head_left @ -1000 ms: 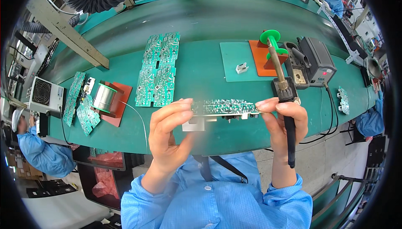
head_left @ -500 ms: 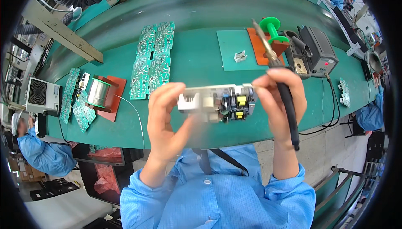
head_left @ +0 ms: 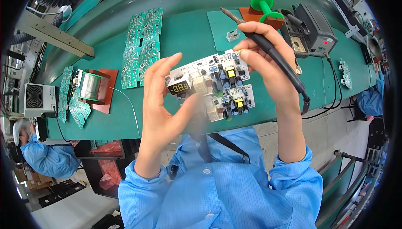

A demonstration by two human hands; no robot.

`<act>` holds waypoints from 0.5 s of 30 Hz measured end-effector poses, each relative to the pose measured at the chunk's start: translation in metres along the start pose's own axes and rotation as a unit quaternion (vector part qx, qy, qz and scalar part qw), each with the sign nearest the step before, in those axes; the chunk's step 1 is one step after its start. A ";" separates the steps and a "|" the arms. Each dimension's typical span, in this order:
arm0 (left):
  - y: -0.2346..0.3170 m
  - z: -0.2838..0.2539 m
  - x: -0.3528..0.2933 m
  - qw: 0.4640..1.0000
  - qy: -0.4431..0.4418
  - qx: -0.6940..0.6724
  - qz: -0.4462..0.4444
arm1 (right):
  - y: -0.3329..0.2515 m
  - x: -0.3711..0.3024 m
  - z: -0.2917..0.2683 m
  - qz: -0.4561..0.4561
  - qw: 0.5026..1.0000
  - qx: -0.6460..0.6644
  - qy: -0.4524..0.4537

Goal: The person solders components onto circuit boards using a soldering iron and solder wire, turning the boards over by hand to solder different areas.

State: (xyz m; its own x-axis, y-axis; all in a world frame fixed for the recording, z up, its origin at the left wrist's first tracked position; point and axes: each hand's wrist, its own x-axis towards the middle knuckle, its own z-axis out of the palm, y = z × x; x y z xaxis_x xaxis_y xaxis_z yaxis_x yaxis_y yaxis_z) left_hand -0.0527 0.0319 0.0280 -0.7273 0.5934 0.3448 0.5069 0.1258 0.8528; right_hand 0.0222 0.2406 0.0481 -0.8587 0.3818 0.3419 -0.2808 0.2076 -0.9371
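Observation:
A white circuit board panel (head_left: 201,65), component side up, hangs over the bench between my hands. It carries black and blue capacitors, yellow transformers, pale relays and a white-framed digit display (head_left: 179,88) at its left end. My left hand (head_left: 161,107) grips that end, fingers on the far edge and thumb near the display. At the far right corner, my right hand (head_left: 270,63) pinches the board between thumb and fingertips. That same hand also holds a soldering iron (head_left: 261,41) across its fingers, the bare tip pointing up and left, away from the board.
Green circuit boards (head_left: 142,46) lie beyond my left hand. A solder reel (head_left: 90,86) stands further left, its wire trailing across the bench (head_left: 184,28). A small clear-white part (head_left: 233,35) rests on a green mat. At right are a green spool (head_left: 263,6) and a soldering station (head_left: 317,30).
The board has tilted from nearly edge-on so its component face now shows, including the display and lower section. My right hand moved up, and the iron's tip swung left.

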 end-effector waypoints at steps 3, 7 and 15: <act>-0.002 0.004 0.000 0.994 0.005 -0.108 -0.001 | -0.004 0.001 -0.002 0.044 0.999 0.024 -0.005; -0.003 0.007 -0.005 0.974 0.016 -0.221 -0.037 | -0.004 0.001 -0.003 0.048 0.999 0.026 0.002; 0.002 0.007 -0.006 0.992 0.090 0.060 0.071 | -0.007 -0.002 0.004 0.001 1.000 0.002 -0.007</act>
State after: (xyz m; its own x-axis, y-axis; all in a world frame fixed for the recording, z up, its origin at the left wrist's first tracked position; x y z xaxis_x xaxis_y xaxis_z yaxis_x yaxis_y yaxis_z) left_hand -0.0442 0.0345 0.0246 -0.7094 0.4617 0.5326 0.6546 0.1513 0.7407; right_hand 0.0239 0.2353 0.0534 -0.8650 0.3692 0.3397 -0.2818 0.2027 -0.9378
